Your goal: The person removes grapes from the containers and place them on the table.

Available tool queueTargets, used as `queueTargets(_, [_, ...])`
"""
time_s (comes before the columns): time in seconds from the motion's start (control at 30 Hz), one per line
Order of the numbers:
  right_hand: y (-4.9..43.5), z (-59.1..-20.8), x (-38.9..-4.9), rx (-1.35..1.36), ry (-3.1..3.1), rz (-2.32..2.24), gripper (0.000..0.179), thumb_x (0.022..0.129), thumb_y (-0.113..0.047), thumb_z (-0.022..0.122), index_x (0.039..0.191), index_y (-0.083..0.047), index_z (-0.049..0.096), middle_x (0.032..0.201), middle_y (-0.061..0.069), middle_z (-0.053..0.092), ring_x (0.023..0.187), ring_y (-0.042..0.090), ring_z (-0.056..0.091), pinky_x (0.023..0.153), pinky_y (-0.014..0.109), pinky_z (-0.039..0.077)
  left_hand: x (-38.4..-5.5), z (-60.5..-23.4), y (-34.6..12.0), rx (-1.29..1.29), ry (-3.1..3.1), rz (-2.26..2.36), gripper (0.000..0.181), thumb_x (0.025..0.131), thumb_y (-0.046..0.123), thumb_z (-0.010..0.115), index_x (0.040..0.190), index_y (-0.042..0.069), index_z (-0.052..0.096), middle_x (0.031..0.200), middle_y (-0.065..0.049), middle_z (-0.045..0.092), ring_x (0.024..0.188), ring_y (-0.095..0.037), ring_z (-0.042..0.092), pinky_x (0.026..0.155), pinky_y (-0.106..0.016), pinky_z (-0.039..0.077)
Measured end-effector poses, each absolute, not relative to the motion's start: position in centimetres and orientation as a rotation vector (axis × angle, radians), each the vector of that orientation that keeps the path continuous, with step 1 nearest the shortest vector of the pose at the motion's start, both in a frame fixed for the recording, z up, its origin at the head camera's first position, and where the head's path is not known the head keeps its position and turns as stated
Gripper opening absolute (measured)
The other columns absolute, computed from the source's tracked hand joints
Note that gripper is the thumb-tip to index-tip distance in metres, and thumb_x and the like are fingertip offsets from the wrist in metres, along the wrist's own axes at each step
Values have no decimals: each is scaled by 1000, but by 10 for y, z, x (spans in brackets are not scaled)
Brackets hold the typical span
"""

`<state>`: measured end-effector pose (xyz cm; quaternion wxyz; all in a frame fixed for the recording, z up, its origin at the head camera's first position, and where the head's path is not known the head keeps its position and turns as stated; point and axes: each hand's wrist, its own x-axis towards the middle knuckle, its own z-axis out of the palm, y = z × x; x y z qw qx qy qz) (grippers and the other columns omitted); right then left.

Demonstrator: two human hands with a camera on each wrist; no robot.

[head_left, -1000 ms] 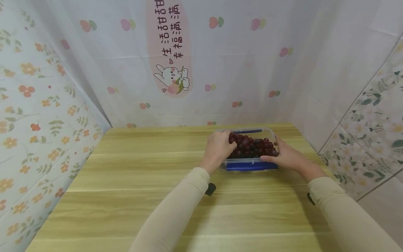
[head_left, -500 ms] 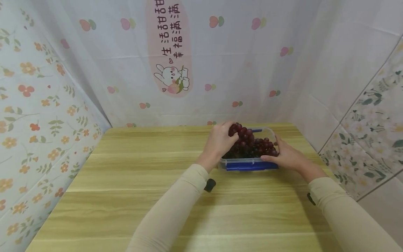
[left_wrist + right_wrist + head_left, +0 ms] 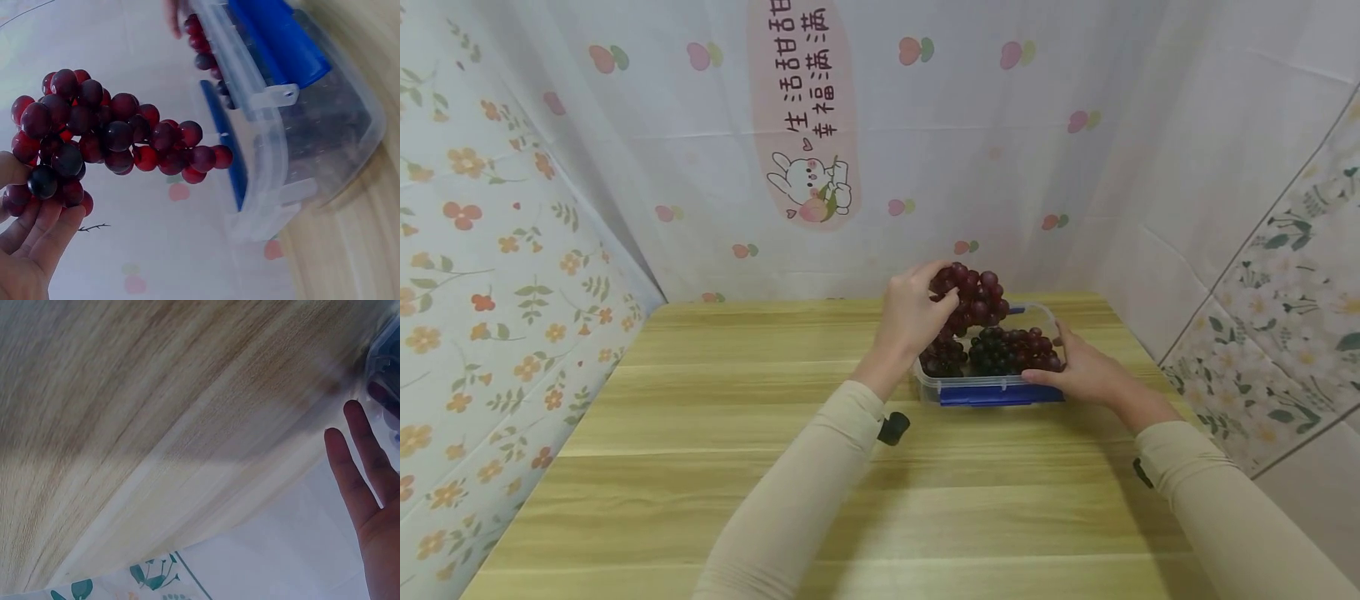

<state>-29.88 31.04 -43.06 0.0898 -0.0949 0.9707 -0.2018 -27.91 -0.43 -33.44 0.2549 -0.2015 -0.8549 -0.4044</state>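
Observation:
In the head view my left hand (image 3: 912, 312) holds up a bunch of dark red grapes (image 3: 977, 298) by its upper end. The left wrist view shows thumb and fingers round the thick end of the grapes (image 3: 119, 134), the thin end hanging free. Below stands a clear plastic container (image 3: 929, 388) with blue latches (image 3: 1000, 395). Inside are a dark green bunch (image 3: 992, 351) and more red grapes (image 3: 1033, 348). My right hand (image 3: 1090, 375) rests against the container's right end, thumb at the front rim. Two straight fingers (image 3: 350, 475) stick out beside it in the right wrist view.
The container stands near the far edge of a wood-patterned table (image 3: 737, 417). A printed white curtain (image 3: 925, 167) hangs right behind it. Floral cloth lines the left (image 3: 497, 250) and right sides. Black camera mounts sit at both wrists.
My left hand has lifted the red grapes up out of the container, uncovering the dark green bunch. The right hand and the container have stayed in place.

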Motion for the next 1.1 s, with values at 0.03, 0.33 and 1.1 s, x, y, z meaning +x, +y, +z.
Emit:
queueTargets(0.03, [311,-431,-299,-283,2888,-600,131,94,-75,63,167,5,-10,163,41,32,145,62,42,115,79,34,-279,-332,-5,-540,-2309,-1107,33,98,13,75,131,8,74,118,-11,79,101,-22,78,83,-29,65])
queueTargets(0.33, [314,-433,-298,-302,2899,-607,130,95,-74,63,166,6,-11,162,42,33,143,61,45,114,79,36,-276,-316,-18,-485,-2212,-1113,31,96,12,76,126,6,76,106,-11,81,94,-22,76,76,-27,64])
queueTargets(1.1, [311,-429,-296,-321,2912,-502,131,95,-76,60,166,7,-13,165,42,28,145,61,42,110,79,39,-261,-295,-108,-452,-2005,-1078,24,91,2,77,115,-1,78,99,-17,81,86,-27,79,76,-31,67])
